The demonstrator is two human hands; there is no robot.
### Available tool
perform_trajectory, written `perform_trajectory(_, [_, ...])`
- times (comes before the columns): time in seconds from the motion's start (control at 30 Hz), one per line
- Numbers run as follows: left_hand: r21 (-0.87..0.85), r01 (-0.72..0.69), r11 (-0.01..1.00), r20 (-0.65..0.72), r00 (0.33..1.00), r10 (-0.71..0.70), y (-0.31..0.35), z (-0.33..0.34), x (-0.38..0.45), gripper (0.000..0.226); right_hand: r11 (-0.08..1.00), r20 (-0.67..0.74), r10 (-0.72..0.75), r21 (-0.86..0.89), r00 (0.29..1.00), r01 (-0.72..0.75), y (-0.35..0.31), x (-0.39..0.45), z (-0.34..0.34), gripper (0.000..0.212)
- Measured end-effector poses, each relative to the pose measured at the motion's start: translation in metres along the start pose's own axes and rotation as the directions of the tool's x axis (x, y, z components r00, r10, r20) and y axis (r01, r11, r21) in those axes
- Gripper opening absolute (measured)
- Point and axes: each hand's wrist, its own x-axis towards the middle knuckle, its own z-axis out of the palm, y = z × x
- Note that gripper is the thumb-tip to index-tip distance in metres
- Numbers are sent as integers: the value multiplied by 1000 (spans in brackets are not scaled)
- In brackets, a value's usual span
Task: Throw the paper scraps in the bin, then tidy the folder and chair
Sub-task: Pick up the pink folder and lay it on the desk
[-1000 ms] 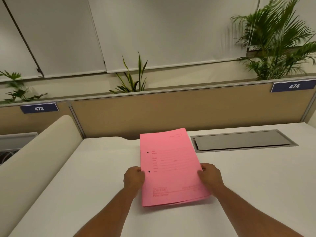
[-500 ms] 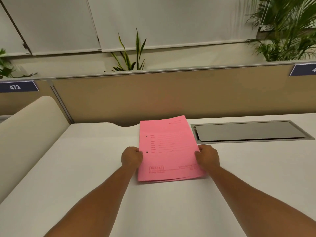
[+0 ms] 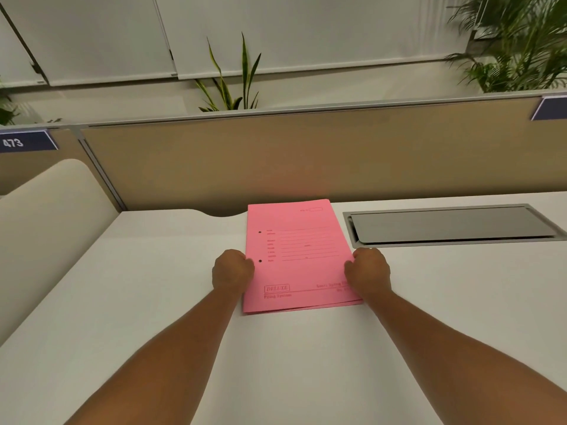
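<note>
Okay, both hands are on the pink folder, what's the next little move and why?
Probably let go. The pink folder already lies flat on the desk, against the partition, with the left hand and right hand gripping its side edges.

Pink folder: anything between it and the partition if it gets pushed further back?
Nothing visible. The pink folder lies flat, left hand and right hand gripping its side edges. Bare desk runs to the partition; the metal cable hatch sits alongside.

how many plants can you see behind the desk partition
3: a spiky-leaved plant at centre, a palm at top right, and a few leaves at the far left edge. The partition may hide others.
</note>
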Motion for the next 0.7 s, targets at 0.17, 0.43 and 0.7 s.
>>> perform_trajectory(0.17, [-89, -4, 996, -39, 999, 1, -10, 6, -8, 35, 1000, -13, -16, 7, 1000, 16, 1, -3, -7, 33])
perform_trajectory(0.43, [-64, -136, 989, -75, 989, 131, -15, -2, -31, 43, 971, -44, -233, -62, 972, 230, -7, -25, -10, 45])
perform_trajectory(0.7, [18, -286, 958, -62, 956, 286, -15, -25, -67, 38, 840, 8, -513, -202, 859, 503, -21, -56, -27, 50])
